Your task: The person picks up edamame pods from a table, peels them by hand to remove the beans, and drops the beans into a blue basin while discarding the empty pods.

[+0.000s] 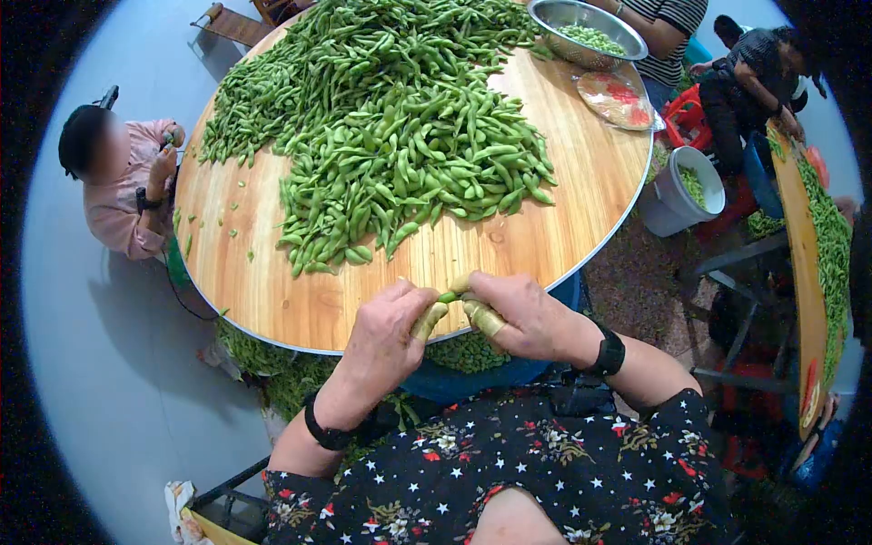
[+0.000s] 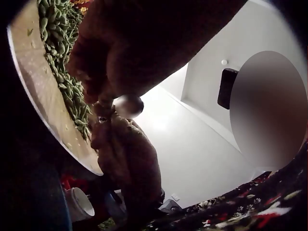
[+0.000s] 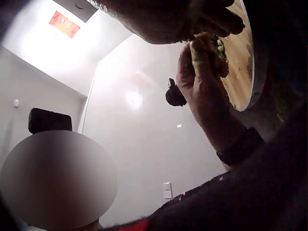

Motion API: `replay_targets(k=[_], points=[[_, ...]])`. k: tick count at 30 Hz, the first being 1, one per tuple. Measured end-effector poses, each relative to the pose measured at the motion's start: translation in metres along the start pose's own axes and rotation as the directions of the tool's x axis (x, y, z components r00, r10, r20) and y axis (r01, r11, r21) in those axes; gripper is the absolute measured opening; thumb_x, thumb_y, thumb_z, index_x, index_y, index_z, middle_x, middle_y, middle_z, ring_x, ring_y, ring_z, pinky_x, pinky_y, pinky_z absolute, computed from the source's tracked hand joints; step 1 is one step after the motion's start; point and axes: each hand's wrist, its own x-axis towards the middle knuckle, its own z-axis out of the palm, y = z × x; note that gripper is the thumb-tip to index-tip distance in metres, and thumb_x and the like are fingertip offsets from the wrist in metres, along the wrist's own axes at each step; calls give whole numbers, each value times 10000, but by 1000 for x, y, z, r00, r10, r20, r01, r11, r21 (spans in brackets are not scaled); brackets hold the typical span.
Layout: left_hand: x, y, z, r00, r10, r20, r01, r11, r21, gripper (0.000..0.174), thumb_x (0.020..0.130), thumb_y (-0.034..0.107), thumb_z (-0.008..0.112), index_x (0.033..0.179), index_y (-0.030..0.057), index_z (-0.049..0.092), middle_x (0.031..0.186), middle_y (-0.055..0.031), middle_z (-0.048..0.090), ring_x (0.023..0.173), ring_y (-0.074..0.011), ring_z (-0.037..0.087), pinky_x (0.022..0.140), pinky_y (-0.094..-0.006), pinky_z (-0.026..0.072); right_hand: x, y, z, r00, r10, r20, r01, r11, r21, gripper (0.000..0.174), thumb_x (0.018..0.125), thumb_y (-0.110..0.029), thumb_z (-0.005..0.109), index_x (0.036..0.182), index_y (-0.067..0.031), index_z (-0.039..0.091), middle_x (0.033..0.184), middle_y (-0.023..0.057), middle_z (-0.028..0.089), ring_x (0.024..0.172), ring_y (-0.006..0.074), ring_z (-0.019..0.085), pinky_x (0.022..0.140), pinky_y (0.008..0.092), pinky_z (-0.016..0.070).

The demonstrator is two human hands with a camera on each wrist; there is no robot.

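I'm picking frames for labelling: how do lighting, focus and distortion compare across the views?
Head view: evenly lit and sharp, but fisheye bends the round table and blackens the corners. Left wrist view: the left hand is backlit, dark against a bright wall; edamame pods are readable. Right wrist view: bright ceiling glare, the right hand dark and soft.

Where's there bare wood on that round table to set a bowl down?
Bare wood runs along the near edge of the table, between the pod heap and the left hand and right hand, and on the right, this side of the plate. The left strip has stray beans. Middle and far side lie buried.
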Motion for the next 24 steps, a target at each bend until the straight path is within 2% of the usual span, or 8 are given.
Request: replay_targets(k=[6,7,8,10,11,14,18,24], points=[[-10,1,1,994,106,25,-104,993,-63,114,777,22,649,887,21,620,738,-123,579,629,-282,579,548,-342,450,3,-5,-9,987,-68,148,72,997,-28,165,895,-164,460,966,-18,485,681,217,542,636,390,590,571,443,464],[-11,0,2,985,171,8,-170,984,-60,130,763,5,647,888,19,617,745,-122,581,629,-285,578,551,-340,454,8,-12,-23,927,115,357,-186,968,171,184,929,-213,447,959,-42,507,665,147,558,520,270,581,474,360,457],[-10,0,2,985,172,9,-171,983,-62,130,763,5,647,888,19,617,745,-122,581,629,-285,578,551,-340,454,11,-10,-26,927,117,357,-188,967,171,184,929,-213,447,959,-42,507,665,147,558,520,270,581,474,360,457],[-10,0,2,965,263,4,-262,965,-24,162,738,-15,648,892,20,613,745,-126,582,635,-286,581,559,-342,460,13,-4,-28,754,240,611,-551,737,390,192,953,-247,436,963,-71,514,698,74,584,494,146,553,421,275,432],[-9,0,2,965,263,4,-263,964,-25,162,738,-15,648,892,20,613,745,-126,582,635,-286,581,559,-342,460,10,13,-20,756,166,633,-597,569,565,247,972,-293,440,1026,-62,510,727,62,600,455,108,545,371,211,393],[-8,-2,-3,973,230,16,-231,973,29,184,728,-38,616,904,6,587,747,-132,551,674,-316,561,590,-384,463,8,12,-16,807,170,566,-573,457,680,268,970,-307,454,1052,-56,499,737,83,609,453,111,550,374,205,396],[-5,-3,-4,999,22,46,-20,999,-29,122,781,3,618,899,0,586,726,-142,541,662,-317,553,567,-387,445,6,-2,-14,939,181,292,-299,850,434,214,950,-218,422,1050,-43,495,737,56,622,474,127,562,421,270,436],[-5,-2,1,1000,15,-12,-15,999,-40,83,808,33,623,877,-1,589,709,-148,549,631,-319,547,550,-390,430,7,-1,-3,995,38,91,-46,995,85,177,911,-163,434,997,-11,461,710,179,585,634,364,585,572,429,455]])
